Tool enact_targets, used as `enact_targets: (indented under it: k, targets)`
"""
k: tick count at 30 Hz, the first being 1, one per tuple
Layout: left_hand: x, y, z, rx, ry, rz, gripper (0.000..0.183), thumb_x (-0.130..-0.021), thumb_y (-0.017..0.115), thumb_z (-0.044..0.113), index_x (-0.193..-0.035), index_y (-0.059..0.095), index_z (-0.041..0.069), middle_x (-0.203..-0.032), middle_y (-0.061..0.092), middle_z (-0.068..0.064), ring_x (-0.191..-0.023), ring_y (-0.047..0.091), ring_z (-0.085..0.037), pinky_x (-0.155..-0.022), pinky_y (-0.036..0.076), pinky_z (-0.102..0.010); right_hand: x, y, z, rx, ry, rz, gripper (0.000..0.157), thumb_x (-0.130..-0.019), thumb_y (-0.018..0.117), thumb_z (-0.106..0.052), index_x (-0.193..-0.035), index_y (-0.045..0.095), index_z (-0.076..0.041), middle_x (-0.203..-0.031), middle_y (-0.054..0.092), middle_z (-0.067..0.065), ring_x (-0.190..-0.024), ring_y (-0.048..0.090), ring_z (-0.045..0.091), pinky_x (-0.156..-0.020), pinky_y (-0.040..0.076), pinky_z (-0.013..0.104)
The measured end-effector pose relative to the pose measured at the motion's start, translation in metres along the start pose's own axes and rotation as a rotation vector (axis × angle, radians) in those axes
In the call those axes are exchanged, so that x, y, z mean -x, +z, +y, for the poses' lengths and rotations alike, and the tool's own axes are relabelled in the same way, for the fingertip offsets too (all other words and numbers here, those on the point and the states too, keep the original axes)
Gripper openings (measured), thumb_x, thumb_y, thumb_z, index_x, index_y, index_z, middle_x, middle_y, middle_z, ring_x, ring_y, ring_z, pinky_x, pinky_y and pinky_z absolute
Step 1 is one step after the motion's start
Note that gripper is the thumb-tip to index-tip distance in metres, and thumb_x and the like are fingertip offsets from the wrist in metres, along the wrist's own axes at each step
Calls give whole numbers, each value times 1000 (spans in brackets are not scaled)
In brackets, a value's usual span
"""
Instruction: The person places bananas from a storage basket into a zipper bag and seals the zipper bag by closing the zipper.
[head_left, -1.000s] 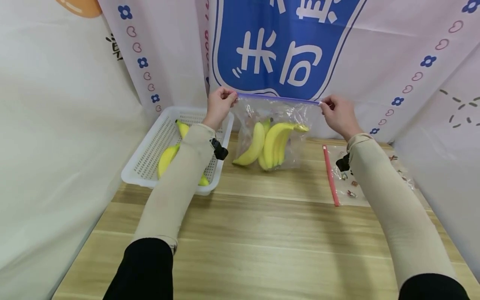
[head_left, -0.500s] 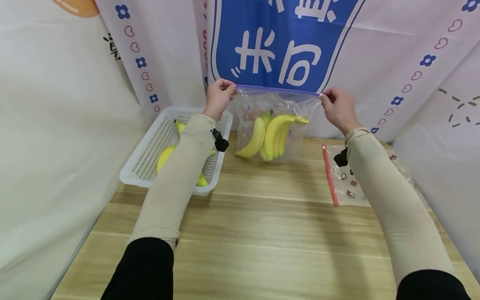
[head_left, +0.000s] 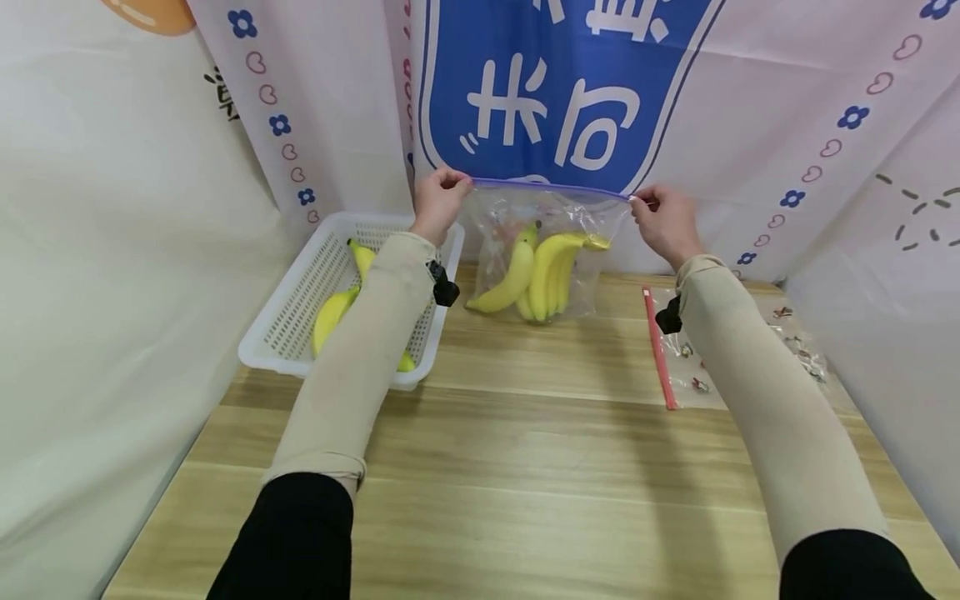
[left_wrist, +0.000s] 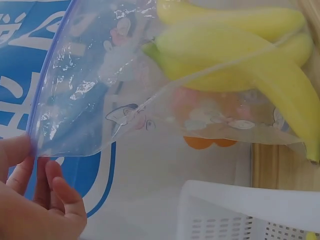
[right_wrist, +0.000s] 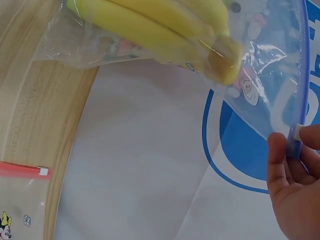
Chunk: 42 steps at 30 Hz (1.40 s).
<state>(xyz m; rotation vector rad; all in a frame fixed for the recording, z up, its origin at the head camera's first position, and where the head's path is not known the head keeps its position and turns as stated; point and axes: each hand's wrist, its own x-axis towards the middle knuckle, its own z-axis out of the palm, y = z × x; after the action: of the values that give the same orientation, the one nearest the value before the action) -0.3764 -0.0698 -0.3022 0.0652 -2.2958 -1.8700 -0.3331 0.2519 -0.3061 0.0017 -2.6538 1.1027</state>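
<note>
A clear zip bag (head_left: 487,242) with a purple zip strip hangs upright between both hands, its bottom close over the table. Inside it are a bunch of bananas (head_left: 553,271) and a loose banana (head_left: 513,279). My left hand (head_left: 439,202) pinches the left end of the strip; in the left wrist view the left hand (left_wrist: 40,195) has its thumb and fingers at that corner. At the other end my right hand (head_left: 666,221) pinches the strip, where the right wrist view shows a small white slider (right_wrist: 297,132) between the thumb and finger.
A white slotted basket (head_left: 281,329) holding more bananas (head_left: 330,317) stands at the left, partly behind the left sleeve. Flat on the wooden table (head_left: 525,467) at the right lies another clear bag with a red zip strip (head_left: 659,350). A printed cloth (head_left: 360,108) hangs behind.
The bag rose a little and then dipped slightly. My right hand has moved a little left with its end of the strip, and the loose banana has shifted inside against the bunch.
</note>
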Motion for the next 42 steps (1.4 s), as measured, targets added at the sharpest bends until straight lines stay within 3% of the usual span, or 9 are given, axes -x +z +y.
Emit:
enact_targets:
  k: [8,17,24,29,37,42]
  targets:
    - [-1,-5,-5,7,-30,-19,17,-94,58,9,-108,65,1,-93,56,-2,-87,51,-12,-73,44,-21,-4,4,-4,9,-36,-101,43,-98,45,-19,-135,45,5,-128,52,23,-117,49,32,-97,43,42]
    - [-3,-6,-7,-25,-48,-35,24,-93,58,7,-116,63,4,-109,59,-7,-98,54,-15,-79,46,-21,-4,7,-6,66,-74,-217,53,-97,44,-21,-143,33,3,-145,36,20,-129,39,35,-103,36,47]
    - [5,-8,-5,-34,-42,-67,24,-93,57,8,-116,63,2,-107,60,-6,-95,55,-14,-78,46,-22,0,8,-4,84,-127,-232,51,-97,45,-19,-140,36,5,-144,34,23,-127,39,40,-102,36,50]
    - [16,-9,-8,-24,-48,-162,23,-95,54,9,-115,63,3,-105,60,-7,-89,55,-14,-74,46,-23,7,3,0,99,-124,-271,45,-97,45,-17,-135,42,7,-139,38,24,-124,41,42,-100,37,52]
    - [45,-5,-18,-49,-127,-375,24,-98,47,10,-119,57,1,-120,57,-15,-101,56,-23,-79,47,-27,33,-8,27,242,-117,-372,41,-95,47,-16,-123,48,13,-119,52,32,-108,50,43,-94,40,54]
    - [62,2,-22,-91,-120,-442,24,-97,50,10,-118,57,0,-115,58,-14,-101,57,-25,-84,46,-29,54,-10,51,341,-52,-473,38,-95,49,-20,-113,54,13,-106,58,29,-93,56,38,-79,48,49]
